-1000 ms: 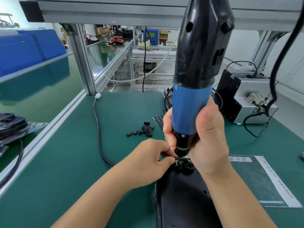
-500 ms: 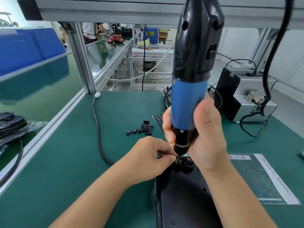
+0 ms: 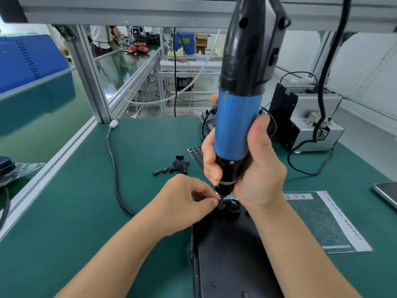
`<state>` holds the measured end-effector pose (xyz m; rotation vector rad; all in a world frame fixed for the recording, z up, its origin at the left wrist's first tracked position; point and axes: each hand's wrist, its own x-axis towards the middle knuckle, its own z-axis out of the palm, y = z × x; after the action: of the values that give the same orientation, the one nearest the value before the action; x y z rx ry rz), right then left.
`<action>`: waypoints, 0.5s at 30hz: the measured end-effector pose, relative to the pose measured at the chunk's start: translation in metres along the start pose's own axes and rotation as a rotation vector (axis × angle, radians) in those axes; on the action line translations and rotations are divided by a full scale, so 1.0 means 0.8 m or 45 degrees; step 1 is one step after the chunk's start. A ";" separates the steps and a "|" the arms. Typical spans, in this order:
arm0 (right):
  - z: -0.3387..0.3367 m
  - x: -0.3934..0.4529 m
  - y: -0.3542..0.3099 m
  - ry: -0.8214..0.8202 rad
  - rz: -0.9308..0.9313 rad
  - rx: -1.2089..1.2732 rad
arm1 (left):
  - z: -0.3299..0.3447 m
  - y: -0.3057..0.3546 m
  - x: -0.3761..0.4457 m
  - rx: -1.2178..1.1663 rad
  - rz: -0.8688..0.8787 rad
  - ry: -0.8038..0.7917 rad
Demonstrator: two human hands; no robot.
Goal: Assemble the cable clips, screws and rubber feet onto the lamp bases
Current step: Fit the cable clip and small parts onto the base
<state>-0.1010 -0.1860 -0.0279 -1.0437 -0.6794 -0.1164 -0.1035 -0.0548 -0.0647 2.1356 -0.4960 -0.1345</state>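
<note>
A black lamp base (image 3: pixel 227 254) lies flat on the green bench in front of me. My right hand (image 3: pixel 255 168) grips a blue and black electric screwdriver (image 3: pixel 238 117), held upright with its bit down on the far end of the base. My left hand (image 3: pixel 184 203) pinches something small at the bit's tip, beside a black cable clip (image 3: pixel 231 208) with coloured wires; the pinched part is hidden by my fingertips. A small heap of loose black cable clips (image 3: pixel 175 165) lies further back. A sheet of round rubber feet (image 3: pixel 195 152) lies partly behind my right hand.
A black power cable (image 3: pixel 115 173) curves across the mat on the left. A grey power supply box (image 3: pixel 309 121) with cables stands at the back right. A printed sheet (image 3: pixel 318 220) lies right of the base, a phone (image 3: pixel 386 194) at the right edge.
The screwdriver has tilted slightly and my view has shifted a little. Both hands stay at the far end of the lamp base.
</note>
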 end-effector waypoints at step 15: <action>-0.012 0.008 0.008 -0.240 0.162 0.336 | 0.002 -0.009 0.002 0.009 -0.029 0.005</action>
<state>-0.0890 -0.1895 -0.0325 -0.8465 -0.7733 0.1802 -0.1001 -0.0528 -0.0714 2.1483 -0.4709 -0.1418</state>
